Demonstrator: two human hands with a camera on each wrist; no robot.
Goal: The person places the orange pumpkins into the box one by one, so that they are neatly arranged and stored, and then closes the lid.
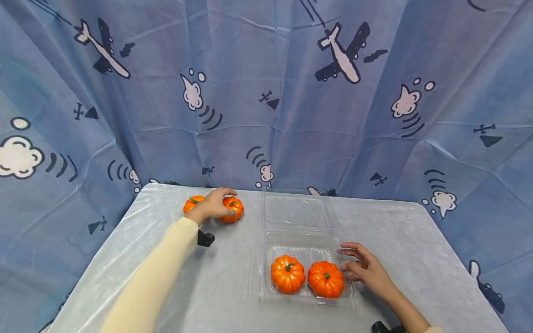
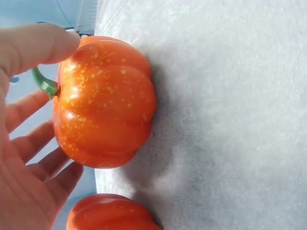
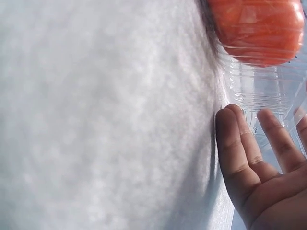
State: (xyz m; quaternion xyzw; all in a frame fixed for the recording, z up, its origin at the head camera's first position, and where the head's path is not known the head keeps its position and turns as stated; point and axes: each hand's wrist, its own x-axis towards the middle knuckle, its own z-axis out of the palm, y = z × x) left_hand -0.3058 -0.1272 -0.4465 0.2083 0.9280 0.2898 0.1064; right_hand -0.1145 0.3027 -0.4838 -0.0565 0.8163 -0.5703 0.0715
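At the table's far left, my left hand [image 1: 214,205] reaches round a small orange pumpkin [image 1: 233,209], thumb on its near side and fingers on the other. In the left wrist view this pumpkin [image 2: 105,103] shows a curved green stem and yellow specks. A second pumpkin [image 1: 192,202] sits just left of it, partly behind the hand. My right hand [image 1: 366,268], fingers loosely bent, is at the right wall of a clear plastic clamshell container [image 1: 306,240]. Two pumpkins rest side by side in its base, a left one [image 1: 288,274] and a right one [image 1: 326,279].
The container's lid [image 1: 297,210] lies folded back toward the far edge of the white-covered table [image 1: 387,231]. Behind the table hangs a blue curtain [image 1: 233,92] with airplane prints. Black wrist devices show at the left wrist [image 1: 205,238] and the right wrist [image 1: 385,327].
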